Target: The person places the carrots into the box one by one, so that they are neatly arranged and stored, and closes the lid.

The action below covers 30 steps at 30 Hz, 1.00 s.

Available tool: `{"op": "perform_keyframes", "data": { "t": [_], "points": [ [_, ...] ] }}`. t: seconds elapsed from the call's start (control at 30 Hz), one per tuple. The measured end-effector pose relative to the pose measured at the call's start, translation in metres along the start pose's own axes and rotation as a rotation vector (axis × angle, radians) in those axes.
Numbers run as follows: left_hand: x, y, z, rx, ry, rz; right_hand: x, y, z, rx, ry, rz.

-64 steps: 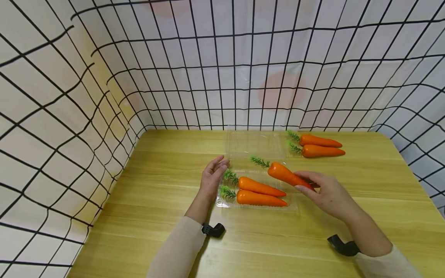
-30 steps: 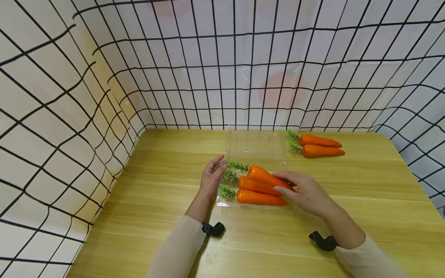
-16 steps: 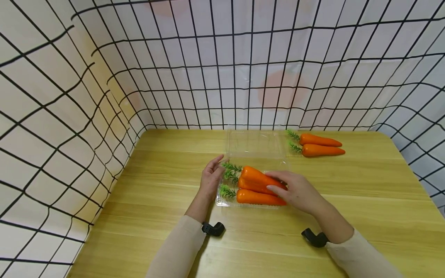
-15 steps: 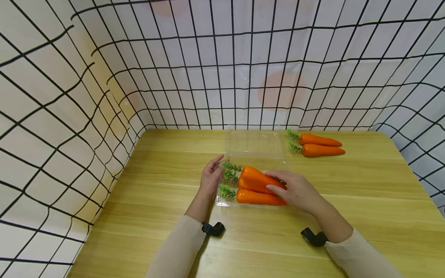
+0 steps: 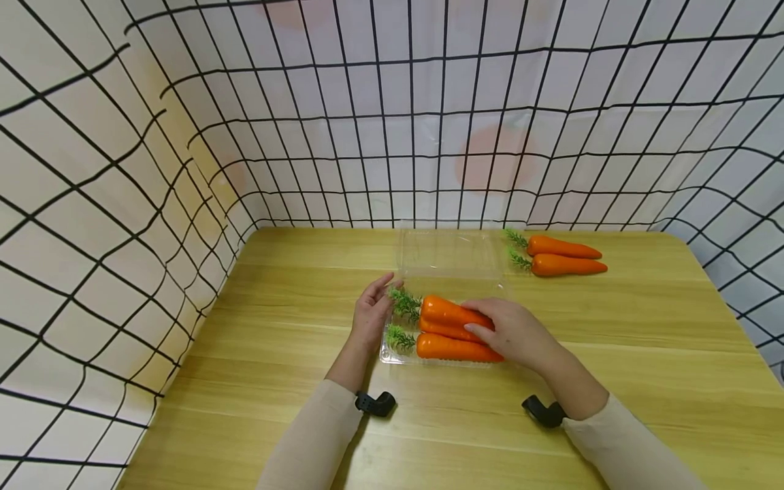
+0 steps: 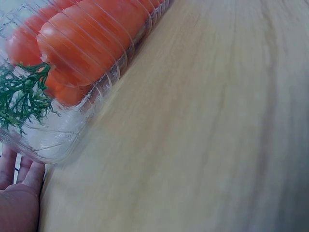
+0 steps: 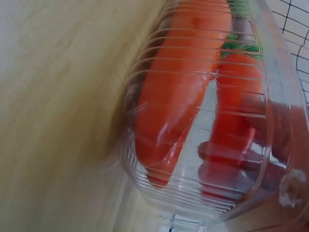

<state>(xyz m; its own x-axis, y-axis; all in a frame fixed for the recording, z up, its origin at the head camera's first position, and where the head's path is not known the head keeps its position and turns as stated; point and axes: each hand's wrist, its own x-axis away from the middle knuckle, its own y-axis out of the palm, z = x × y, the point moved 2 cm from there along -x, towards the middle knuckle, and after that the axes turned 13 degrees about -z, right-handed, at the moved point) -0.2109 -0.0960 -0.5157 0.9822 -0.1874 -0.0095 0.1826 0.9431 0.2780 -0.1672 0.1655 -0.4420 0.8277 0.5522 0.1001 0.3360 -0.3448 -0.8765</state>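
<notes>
My right hand pinches a carrot near its narrow end, thumb in front and fingers behind. This carrot overlaps a second carrot inside the clear plastic clamshell box. A third carrot lies along the box's front side. All their green tops point left. My left hand is at the box's left end, fingers relaxed; in the left wrist view its fingertips are right at the box wall. In the right wrist view, carrots show through the ribbed wall, and the box hides most of my right hand.
The box's clear lid lies folded back behind it. Two more carrots lie side by side at the table's back right. A white wall with a black grid encloses the back and sides of the wooden table.
My right hand has carried the carrot left and down from the box's right side, bringing it over the box beside the other two. The left hand has stayed in place.
</notes>
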Motion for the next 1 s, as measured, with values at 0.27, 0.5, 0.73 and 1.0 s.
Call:
{"op": "perform_keyframes", "data": {
  "t": [0.27, 0.5, 0.73, 1.0],
  "points": [
    [0.0, 0.0, -0.001, -0.01, -0.02, 0.021, -0.004, 0.002, 0.002, 0.012, 0.015, -0.01],
    [0.0, 0.0, 0.001, -0.006, -0.016, 0.01, -0.003, 0.003, 0.002, -0.032, 0.031, -0.003],
    [0.0, 0.0, 0.0, -0.011, -0.008, 0.011, 0.001, -0.001, 0.005, -0.115, 0.049, 0.018],
    [-0.001, -0.001, 0.002, -0.006, -0.014, 0.015, 0.011, -0.023, 0.025, -0.219, 0.109, 0.086]
  ]
}}
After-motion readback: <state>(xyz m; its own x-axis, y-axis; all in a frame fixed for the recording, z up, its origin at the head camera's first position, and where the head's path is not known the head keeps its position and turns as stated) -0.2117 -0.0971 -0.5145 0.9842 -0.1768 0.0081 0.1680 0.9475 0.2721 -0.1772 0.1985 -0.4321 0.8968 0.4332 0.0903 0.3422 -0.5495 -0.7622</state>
